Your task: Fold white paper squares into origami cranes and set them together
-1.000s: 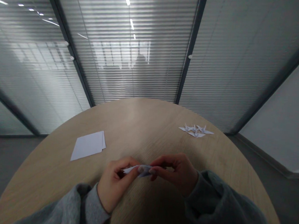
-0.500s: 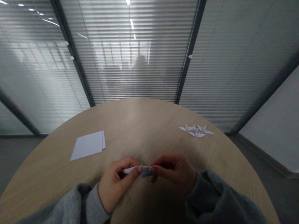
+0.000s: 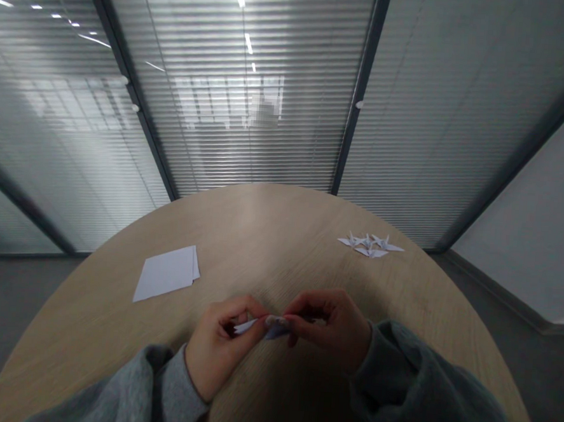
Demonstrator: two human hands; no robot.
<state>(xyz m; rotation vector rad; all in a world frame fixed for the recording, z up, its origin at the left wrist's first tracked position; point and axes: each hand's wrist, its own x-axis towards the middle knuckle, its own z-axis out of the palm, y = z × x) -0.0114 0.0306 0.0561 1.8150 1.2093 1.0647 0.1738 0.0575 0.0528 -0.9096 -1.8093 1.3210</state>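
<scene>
A small piece of folded white paper [image 3: 245,326] is pinched between my two hands, above the near part of the table. My left hand [image 3: 226,338] grips it from the left, thumb on top and fingers curled behind. From the right, my right hand [image 3: 330,325] pinches its other end between thumb and forefinger. The two thumb tips almost meet at the middle of the paper. Much of the paper is hidden by my fingers, so its full shape cannot be made out.
The round wooden table [image 3: 261,235] reaches to the glass wall with blinds [image 3: 266,153]. Several folded paper cranes [image 3: 371,244] sit together at the right back. A small stack of white paper sheets [image 3: 167,273] lies at the left.
My left fingertips have shifted slightly right along the paper, closer to my right thumb. Both hands keep hold of it; the cranes and sheets have not moved.
</scene>
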